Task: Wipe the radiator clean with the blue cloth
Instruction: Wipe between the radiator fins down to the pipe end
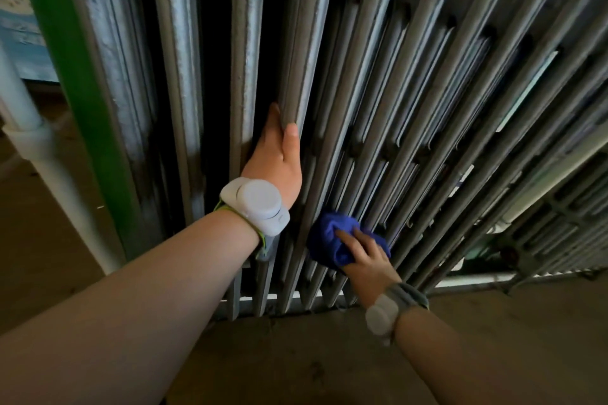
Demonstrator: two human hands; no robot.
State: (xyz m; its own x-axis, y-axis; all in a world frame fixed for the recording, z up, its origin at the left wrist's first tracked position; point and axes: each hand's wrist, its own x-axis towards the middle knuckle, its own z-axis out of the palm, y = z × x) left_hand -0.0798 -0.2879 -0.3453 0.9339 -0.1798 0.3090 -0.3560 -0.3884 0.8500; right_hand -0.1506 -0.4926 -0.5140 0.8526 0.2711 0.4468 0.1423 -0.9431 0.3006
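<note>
Wipe in progress, low on radiator (378, 82) fins.
Blue cloth (329, 242), lower centre, is pressed on by right hand (365, 260); a fin is gripped by left hand (278, 154). Next: cloth likely dragged upward.

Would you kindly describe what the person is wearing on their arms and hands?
Both forearms are bare, with no sleeves or gloves. The left hand has a rounded white device on a green-edged strap at its wrist; the right hand has a similar white device on a grey band.

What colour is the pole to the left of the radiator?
Bright green pole, seen in the head view, beside the grey radiator.
</note>
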